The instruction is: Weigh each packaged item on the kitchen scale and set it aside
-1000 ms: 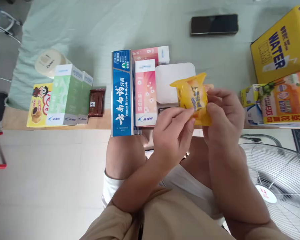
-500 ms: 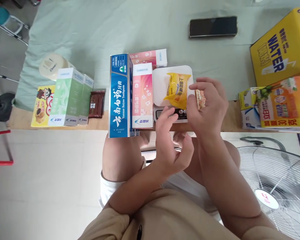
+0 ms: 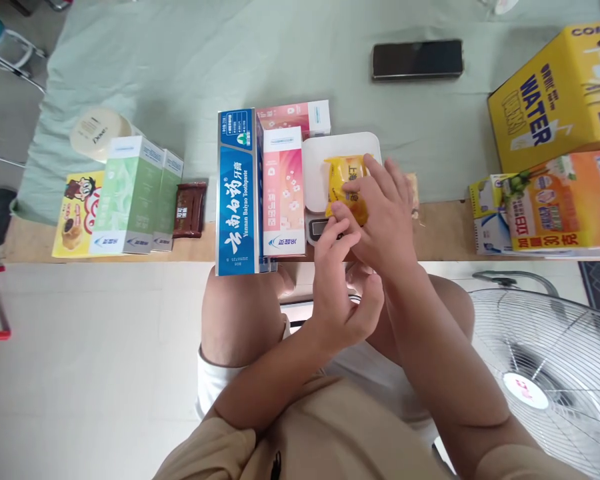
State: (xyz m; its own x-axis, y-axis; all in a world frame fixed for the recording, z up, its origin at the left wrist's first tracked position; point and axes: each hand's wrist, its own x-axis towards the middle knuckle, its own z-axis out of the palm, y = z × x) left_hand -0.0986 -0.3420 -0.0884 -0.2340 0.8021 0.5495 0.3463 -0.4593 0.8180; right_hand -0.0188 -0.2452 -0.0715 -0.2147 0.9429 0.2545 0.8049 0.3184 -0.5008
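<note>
On a white kitchen scale (image 3: 316, 150) lies a yellow snack packet (image 3: 337, 175). My right hand (image 3: 383, 223) reaches over the packet from the right, its thumb at the near edge and its fingers across the top and far side, closed around it. Part of the packet and of the scale's dark panel is covered. My left hand (image 3: 333, 287) is held in front of the scale, fingers loosely bent and thumb apart, with nothing in it. Another small wrapped snack (image 3: 413, 193) shows from behind my right hand.
Left of the scale stand pink toothpaste boxes (image 3: 284, 193) and a blue toothpaste box (image 3: 237, 200). Further left are a brown snack packet (image 3: 190, 210), green boxes (image 3: 130, 193), a yellow box (image 3: 77, 220) and a Dove container (image 3: 97, 133). A phone (image 3: 417, 60), yellow carton (image 3: 525, 117) and fan (image 3: 545, 373) are right.
My right hand has moved left from beside the scale onto the yellow snack packet, uncovering part of the other snack. The packet has shifted slightly. My left hand has barely moved.
</note>
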